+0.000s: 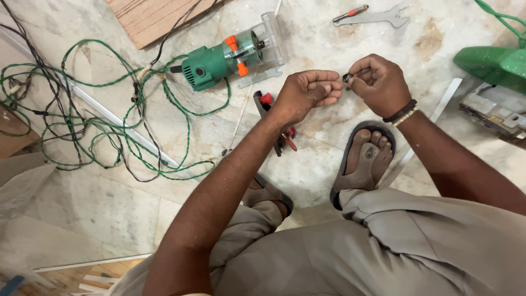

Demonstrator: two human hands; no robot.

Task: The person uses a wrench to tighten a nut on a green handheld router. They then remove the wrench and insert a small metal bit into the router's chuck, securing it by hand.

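My right hand (379, 83) pinches a small dark metal part (347, 78) between thumb and forefinger. My left hand (307, 93) is curled close beside it, fingertips almost touching the part; whether it grips anything I cannot tell. Both hands hover above the marble floor (329, 38), over my sandalled right foot (364, 159). Under my left wrist lie pliers with red handles (274, 118). A green trim router with a clear base (233, 57) lies on its side just beyond the left hand.
Tangled green and black cables (109, 126) spread over the floor at left. A flat spanner (378, 17) and a small orange-handled tool (350, 12) lie at the top. A green power tool (493, 63) sits at the right edge, a wooden board (153, 19) at the top.
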